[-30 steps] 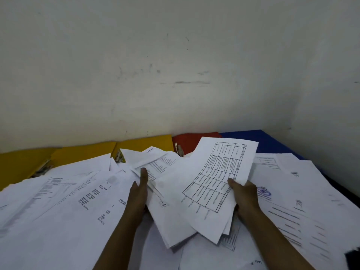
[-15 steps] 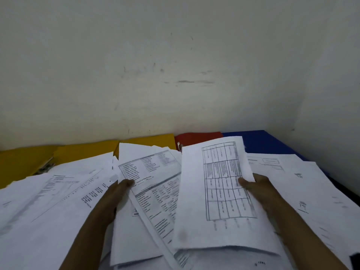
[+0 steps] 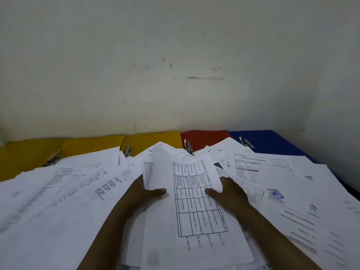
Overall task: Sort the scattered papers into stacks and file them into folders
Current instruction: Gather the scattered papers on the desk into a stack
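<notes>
Loose papers cover the left side, overlapping yellow folders along the wall. The left hand grips the left edge of a stack topped by a gridded sheet, thumb on top; the right hand grips its right edge likewise. Behind lie a red folder and a blue folder; more sheets spread to the right.

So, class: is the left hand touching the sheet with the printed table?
Touching: the head view shows the left hand thumb lying across the table sheet.
</notes>
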